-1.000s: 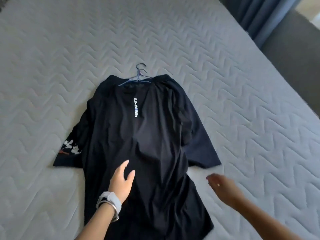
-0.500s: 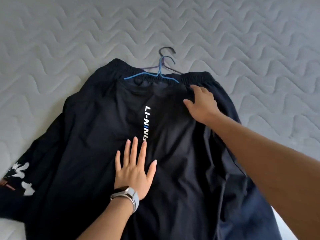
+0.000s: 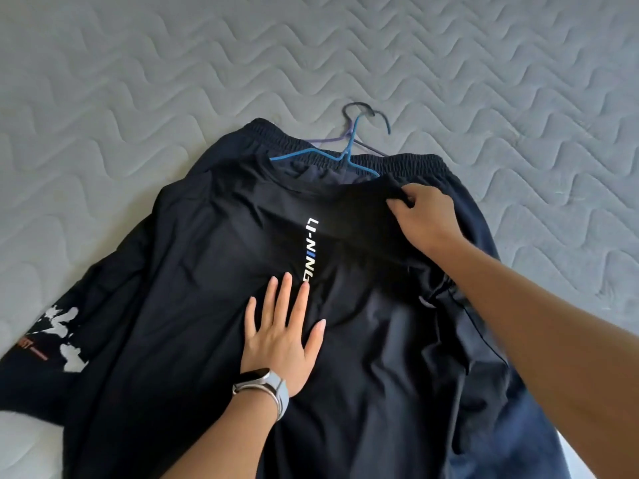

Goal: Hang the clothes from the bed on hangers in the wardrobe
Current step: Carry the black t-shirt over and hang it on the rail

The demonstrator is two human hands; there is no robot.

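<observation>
A black t-shirt (image 3: 193, 271) with a white vertical logo lies spread on the bed, over dark trousers whose elastic waistband (image 3: 408, 160) shows at the top. A blue hanger (image 3: 332, 157) and a purple-grey hanger (image 3: 359, 133) lie at the waistband, hooks pointing away from me. My left hand (image 3: 280, 333), with a watch on the wrist, presses flat on the shirt's middle, fingers straight. Near the collar on the right, my right hand (image 3: 425, 216) pinches a fold of the shirt's fabric and lifts it slightly.
The grey quilted bed cover (image 3: 138, 81) fills the view around the clothes. A white and orange print (image 3: 58, 326) marks the shirt's left sleeve. The wardrobe is not in view.
My right hand has curled its fingers and gathered the shirt's fabric near the collar, raising a ridge across the shirt. My left hand stays flat in the same place. The camera has leaned in closer.
</observation>
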